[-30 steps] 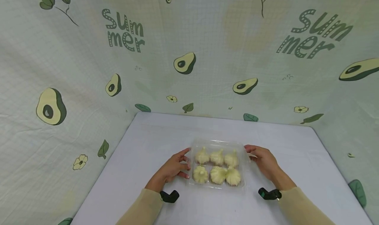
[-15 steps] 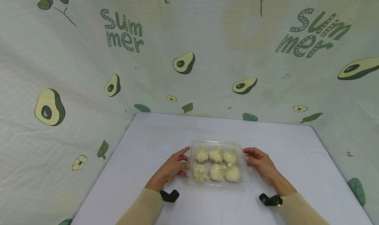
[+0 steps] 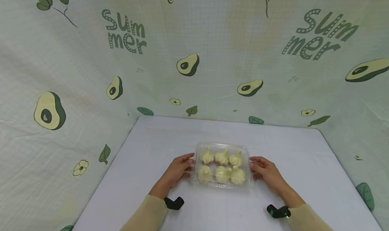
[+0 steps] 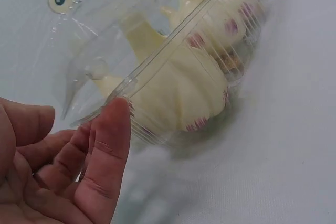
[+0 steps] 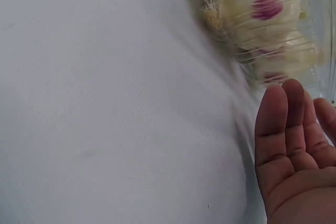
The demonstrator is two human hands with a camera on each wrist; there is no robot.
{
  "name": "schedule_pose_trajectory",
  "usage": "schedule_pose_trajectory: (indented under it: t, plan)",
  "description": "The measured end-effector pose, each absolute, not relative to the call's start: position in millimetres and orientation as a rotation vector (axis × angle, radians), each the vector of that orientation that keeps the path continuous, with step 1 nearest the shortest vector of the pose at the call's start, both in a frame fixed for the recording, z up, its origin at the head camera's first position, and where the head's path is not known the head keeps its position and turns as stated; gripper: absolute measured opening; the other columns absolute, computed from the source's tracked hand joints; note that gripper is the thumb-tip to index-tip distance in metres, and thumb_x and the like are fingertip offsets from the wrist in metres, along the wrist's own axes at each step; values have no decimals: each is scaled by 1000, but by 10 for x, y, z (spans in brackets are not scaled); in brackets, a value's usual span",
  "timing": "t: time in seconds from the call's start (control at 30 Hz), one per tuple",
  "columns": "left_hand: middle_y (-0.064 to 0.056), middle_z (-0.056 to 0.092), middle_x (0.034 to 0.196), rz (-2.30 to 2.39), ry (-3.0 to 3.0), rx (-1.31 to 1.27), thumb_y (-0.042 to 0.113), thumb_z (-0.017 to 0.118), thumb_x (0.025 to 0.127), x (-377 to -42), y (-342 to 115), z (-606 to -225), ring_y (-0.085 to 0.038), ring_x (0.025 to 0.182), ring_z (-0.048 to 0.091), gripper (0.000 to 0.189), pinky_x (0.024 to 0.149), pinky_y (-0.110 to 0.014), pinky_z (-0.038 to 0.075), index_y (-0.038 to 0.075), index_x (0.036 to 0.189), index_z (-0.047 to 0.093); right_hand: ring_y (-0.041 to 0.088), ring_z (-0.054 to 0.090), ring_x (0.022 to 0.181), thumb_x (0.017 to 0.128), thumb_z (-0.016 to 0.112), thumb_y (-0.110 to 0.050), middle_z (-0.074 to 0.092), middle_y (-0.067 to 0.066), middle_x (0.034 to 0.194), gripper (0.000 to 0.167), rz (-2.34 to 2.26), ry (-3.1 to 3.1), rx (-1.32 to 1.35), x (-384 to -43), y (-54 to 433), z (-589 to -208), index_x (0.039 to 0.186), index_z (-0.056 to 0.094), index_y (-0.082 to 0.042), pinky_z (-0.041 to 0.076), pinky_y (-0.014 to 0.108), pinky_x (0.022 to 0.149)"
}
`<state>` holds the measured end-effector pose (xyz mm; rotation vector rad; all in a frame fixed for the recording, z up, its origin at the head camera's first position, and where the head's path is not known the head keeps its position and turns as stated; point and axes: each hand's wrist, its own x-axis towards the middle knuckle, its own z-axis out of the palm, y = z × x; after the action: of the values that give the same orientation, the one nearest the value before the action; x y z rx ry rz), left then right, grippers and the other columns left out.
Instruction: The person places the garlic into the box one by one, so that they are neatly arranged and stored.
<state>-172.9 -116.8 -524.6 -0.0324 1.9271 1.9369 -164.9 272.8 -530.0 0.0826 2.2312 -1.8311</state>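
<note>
A clear plastic clamshell box (image 3: 221,184) sits over the white table, with several whole garlic bulbs (image 3: 221,158) inside in two rows. The bulbs are pale with purple patches, and some roots show at their bases. At the box's left side is my left hand (image 3: 179,168); its fingertips (image 4: 116,116) touch the ridged rim, and the thumb stands apart from it. On the opposite side, my right hand (image 3: 265,172) has its fingers (image 5: 273,114) nearly straight, with the tips right at the box's edge. The closed lid covers the garlic.
A white cloth-covered table (image 3: 170,133) lies under everything. Behind and beside it hangs a pale curtain (image 3: 212,31) printed with avocados, leaves and lettering. Black wrist cameras sit on the left wrist (image 3: 174,203) and right wrist (image 3: 278,211).
The garlic box has shifted slightly away from me, its near row most of all. My right hand has come a little closer to me along the box's side; the left has barely moved.
</note>
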Motion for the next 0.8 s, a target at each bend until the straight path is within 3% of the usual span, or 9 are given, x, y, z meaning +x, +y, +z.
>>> schedule_pose_trajectory:
  t: [0.1,0.27,0.57,0.8]
  plan:
    - [-12,67,128,1926,1913,-62,27,54,112,-1702,-1176,-5239,-20,99,67,49,75,-30,64,8,156,50,10,67,93,105,67,-20,72,10,113,53,-1839,2243,102,-1624,2720,-5304,147,50,7,63,33,76]
    - [-13,67,123,1894,1870,-78,27,63,108,-1659,-1195,-5235,-19,93,66,53,74,-32,65,6,155,51,12,68,90,107,64,-21,75,9,109,47,-1812,2288,139,-1597,2687,-5309,143,54,7,63,33,72]
    - [-12,68,113,1898,1850,-55,20,65,106,-1603,-1191,-5204,-17,88,65,45,71,-31,65,-2,145,58,20,62,62,109,60,-28,61,6,81,38,-1705,2359,237,-1474,2621,-5234,122,65,8,58,36,54]
    - [-12,68,111,1922,1854,-44,13,66,104,-1570,-1192,-5200,-16,87,65,50,71,-30,65,-4,149,53,17,66,74,109,60,-26,66,4,93,44,-1751,2156,186,-1326,2661,-5175,130,60,12,64,37,63]
